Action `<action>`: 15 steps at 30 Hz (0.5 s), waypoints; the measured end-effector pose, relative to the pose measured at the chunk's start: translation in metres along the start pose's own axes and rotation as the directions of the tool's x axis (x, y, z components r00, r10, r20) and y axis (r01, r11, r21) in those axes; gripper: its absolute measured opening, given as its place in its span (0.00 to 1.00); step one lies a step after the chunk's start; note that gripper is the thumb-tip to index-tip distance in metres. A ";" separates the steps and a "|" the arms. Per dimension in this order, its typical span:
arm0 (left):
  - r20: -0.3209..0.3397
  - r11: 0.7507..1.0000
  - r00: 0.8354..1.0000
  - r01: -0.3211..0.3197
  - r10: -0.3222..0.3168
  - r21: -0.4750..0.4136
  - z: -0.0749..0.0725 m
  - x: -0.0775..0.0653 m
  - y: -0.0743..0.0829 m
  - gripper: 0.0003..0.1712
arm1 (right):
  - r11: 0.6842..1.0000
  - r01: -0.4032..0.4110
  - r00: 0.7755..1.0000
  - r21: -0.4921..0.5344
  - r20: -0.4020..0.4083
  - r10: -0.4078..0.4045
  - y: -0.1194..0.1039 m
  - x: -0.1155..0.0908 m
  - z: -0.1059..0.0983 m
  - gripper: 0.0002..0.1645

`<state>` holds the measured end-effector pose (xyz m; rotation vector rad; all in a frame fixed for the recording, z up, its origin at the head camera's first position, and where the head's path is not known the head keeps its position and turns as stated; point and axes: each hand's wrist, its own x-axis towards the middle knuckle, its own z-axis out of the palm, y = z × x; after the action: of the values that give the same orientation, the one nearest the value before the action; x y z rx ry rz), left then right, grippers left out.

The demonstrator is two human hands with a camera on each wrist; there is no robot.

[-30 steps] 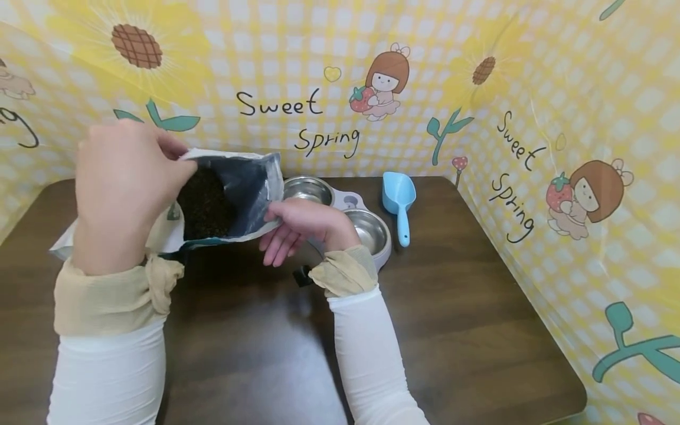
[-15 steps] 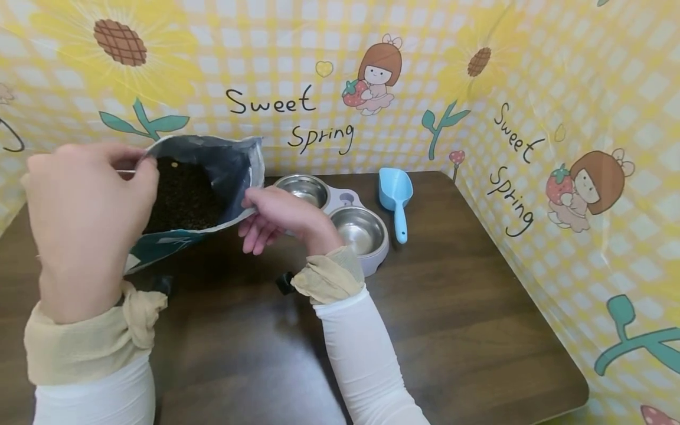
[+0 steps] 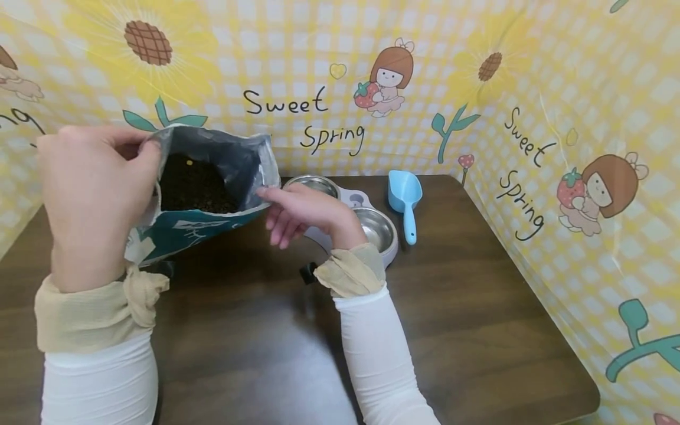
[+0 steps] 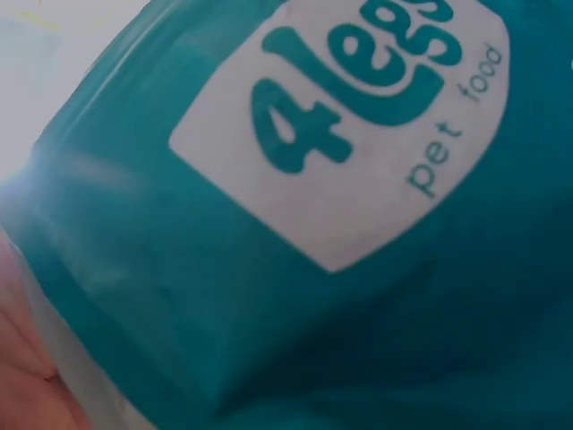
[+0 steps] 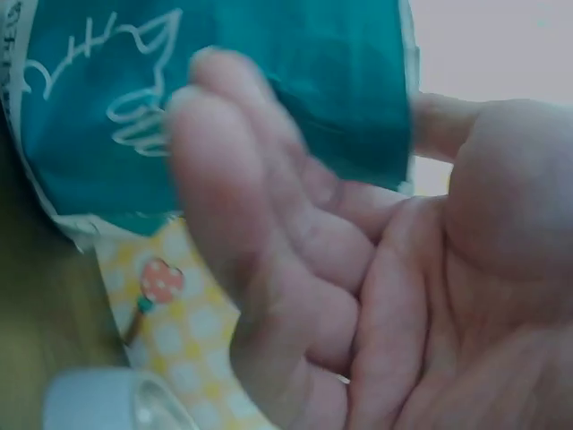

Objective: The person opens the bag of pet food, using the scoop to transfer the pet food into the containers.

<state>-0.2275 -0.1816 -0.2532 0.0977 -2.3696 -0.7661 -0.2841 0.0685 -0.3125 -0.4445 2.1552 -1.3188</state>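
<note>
A teal pet food bag is held up off the table, its silver-lined mouth gaping toward the head view. Dark brown kibble lies inside, with one small yellow bit on top. My left hand pinches the left edge of the mouth between thumb and fingers. At the opposite edge, my right hand pinches the rim with its thumb. The left wrist view is filled by the bag's printed front, reading "4Legs pet food". In the right wrist view, the right fingers lie against the teal side.
Behind the right hand stands a pale double feeder with two steel bowls, partly hidden. A light blue scoop lies to its right on the dark wood table. Yellow checked cloth hangs along the back and right sides.
The bag's mouth has tilted further upright and opened wider, showing more of the teal front. The left hand has shifted left. Both hands keep their hold; the camera has swayed slightly.
</note>
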 end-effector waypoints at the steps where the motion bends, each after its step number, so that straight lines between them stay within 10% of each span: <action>1: -0.007 1.000 1.000 -0.015 0.015 -0.004 0.001 0.000 -0.001 0.22 | 1.000 -0.009 1.000 -0.023 -0.006 0.009 0.001 -0.004 -0.002 0.38; 8: -0.031 0.997 0.999 -0.043 0.041 -0.061 0.006 0.004 -0.007 0.20 | 0.936 0.014 0.978 -0.351 -0.189 -0.085 0.015 -0.056 -0.041 0.18; 15: -0.021 0.995 0.999 -0.039 0.038 -0.095 0.006 0.003 -0.008 0.20 | 0.848 -0.288 0.820 -0.446 -0.572 -0.022 0.048 -0.126 -0.104 0.19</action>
<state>-0.2348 -0.1865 -0.2596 0.0190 -2.3058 -0.8550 -0.2495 0.2325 -0.2814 -0.0799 2.9952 -0.8224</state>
